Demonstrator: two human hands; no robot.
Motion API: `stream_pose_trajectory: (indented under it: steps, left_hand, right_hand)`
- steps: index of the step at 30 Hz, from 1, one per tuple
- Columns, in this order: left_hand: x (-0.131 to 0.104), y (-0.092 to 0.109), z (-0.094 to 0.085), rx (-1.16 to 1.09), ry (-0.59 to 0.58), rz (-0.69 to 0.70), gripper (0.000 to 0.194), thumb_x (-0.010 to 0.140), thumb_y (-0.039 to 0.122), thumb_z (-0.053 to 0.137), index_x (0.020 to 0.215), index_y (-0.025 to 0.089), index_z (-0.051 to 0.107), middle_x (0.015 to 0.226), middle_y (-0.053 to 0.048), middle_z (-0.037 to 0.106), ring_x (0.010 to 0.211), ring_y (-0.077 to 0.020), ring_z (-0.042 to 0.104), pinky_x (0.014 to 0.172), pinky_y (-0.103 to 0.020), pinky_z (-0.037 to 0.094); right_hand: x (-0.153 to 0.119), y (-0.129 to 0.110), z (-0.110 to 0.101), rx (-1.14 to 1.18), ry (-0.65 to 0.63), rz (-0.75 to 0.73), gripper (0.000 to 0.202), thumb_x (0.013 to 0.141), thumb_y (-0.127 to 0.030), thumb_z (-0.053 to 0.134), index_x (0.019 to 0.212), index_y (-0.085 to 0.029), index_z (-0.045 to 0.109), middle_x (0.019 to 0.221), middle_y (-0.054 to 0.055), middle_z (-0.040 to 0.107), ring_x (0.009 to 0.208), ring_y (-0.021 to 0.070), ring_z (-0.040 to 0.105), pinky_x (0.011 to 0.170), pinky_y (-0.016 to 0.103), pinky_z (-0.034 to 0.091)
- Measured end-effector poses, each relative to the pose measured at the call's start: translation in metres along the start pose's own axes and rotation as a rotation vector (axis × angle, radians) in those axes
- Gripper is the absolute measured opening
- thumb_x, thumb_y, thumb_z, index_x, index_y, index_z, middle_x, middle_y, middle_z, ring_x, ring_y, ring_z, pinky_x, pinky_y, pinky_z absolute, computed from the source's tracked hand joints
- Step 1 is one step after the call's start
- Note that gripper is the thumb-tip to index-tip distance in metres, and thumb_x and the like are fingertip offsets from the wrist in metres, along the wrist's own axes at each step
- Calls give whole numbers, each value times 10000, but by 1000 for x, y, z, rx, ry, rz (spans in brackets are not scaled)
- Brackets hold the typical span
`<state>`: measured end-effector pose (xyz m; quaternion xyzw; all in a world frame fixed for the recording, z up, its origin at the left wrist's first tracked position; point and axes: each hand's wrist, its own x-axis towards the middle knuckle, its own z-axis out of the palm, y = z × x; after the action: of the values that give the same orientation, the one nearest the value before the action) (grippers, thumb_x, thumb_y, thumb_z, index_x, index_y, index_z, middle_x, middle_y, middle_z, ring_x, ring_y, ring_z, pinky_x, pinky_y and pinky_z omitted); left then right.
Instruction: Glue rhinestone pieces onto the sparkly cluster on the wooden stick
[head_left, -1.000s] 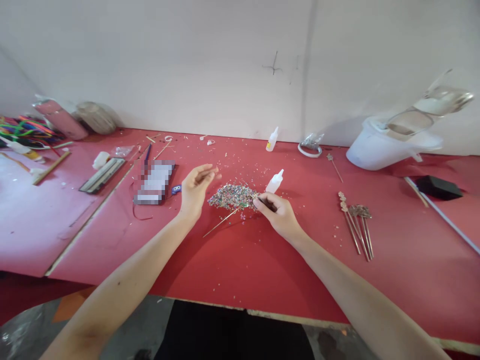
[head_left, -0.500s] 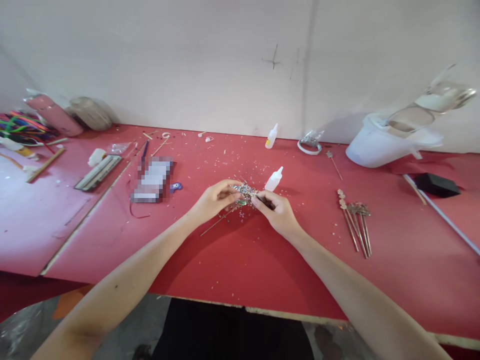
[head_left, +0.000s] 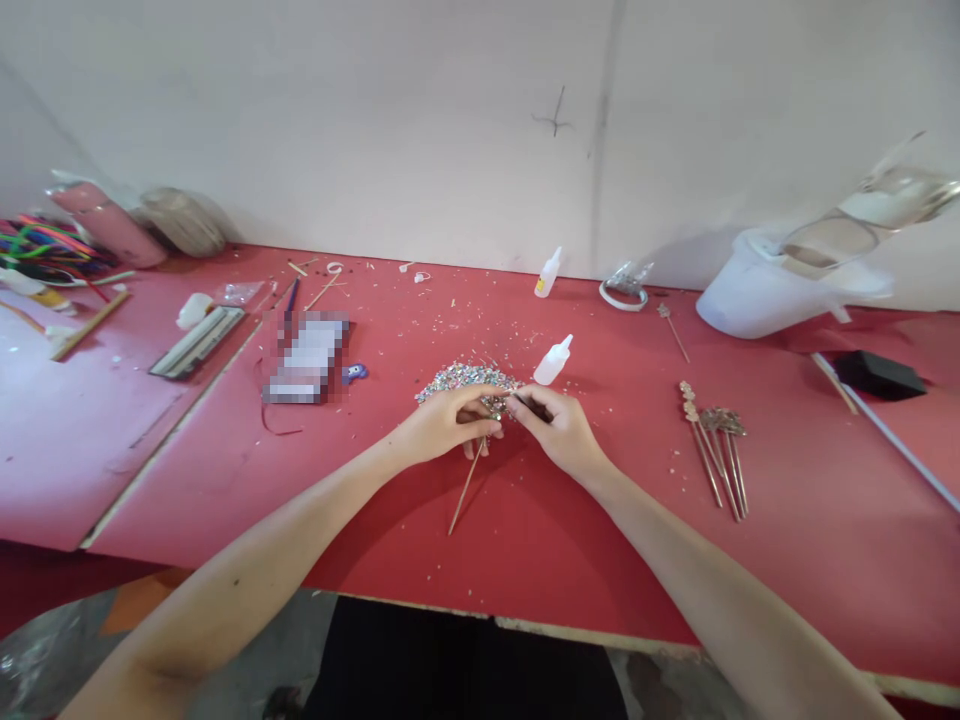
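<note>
My left hand (head_left: 448,425) is closed on a hairpin stick (head_left: 466,488). Its thin gold-brown shaft slants down toward me, and its decorated head is mostly hidden by my fingers. Close against it, my right hand (head_left: 555,425) is pinched at the fingertips around something small and dark that I cannot make out. Just beyond the hands spreads a pile of small glittery, multicoloured beads or rhinestones (head_left: 457,378). A white dropper bottle (head_left: 553,362) stands tilted right behind my right hand.
More hairpin sticks (head_left: 720,460) lie at the right, near a white bucket (head_left: 750,285) and a black block (head_left: 879,374). A second small bottle (head_left: 548,273) and a white ring (head_left: 623,293) sit by the wall. A blurred-out flat item (head_left: 307,362) lies left.
My left hand has moved slightly right and nearer me. The stick now points more steeply toward me, and more of the bead pile shows behind the hands.
</note>
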<state>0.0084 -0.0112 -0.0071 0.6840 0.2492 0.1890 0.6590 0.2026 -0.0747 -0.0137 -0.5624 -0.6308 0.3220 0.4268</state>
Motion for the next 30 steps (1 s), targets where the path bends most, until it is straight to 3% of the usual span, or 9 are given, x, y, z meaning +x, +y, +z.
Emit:
stream_pose_trajectory:
  steps: [4,9,15,18,22,30]
  left_hand:
    - [0,0,-2,45,-12,-8,542,813,339,687,1308,197,515,910,-63,705,577,-116,652,537,-246,552]
    - [1,8,-8,99,-20,-52,485,878,389,588,1318,196,523,856,-69,704,594,-138,658,449,-221,508]
    - [3,13,-26,235,276,-11,241,906,292,521,1074,151,622,835,-64,707,514,-80,579,425,-190,400]
    - [5,9,-36,394,349,51,199,885,266,558,1037,168,638,846,-47,714,588,-94,599,563,-222,466]
    - [5,4,-43,753,401,142,137,852,190,597,968,195,671,976,-34,708,831,-140,635,763,-271,480]
    - [4,-5,-37,1146,361,196,162,889,196,574,1030,175,653,1028,-60,655,977,-211,584,885,-349,470]
  right_hand:
    - [-1,-1,0,-23,6,4,246,900,-398,550,765,-197,595,673,-18,535,618,109,451,579,248,356]
    - [-1,0,0,-53,21,-1,255,896,-405,553,747,-199,578,644,-30,473,578,99,383,543,249,308]
    - [-1,0,1,-30,25,19,278,897,-416,547,729,-195,563,646,-27,451,599,103,384,567,247,327]
    - [0,1,1,-13,26,11,279,895,-421,548,734,-195,565,665,-20,473,620,108,409,590,250,345]
    - [0,2,1,-20,37,17,294,893,-431,545,717,-196,548,654,-23,456,611,108,394,576,251,328]
    - [-1,2,1,-31,38,33,299,887,-441,549,714,-198,539,643,-30,418,594,106,359,556,251,304]
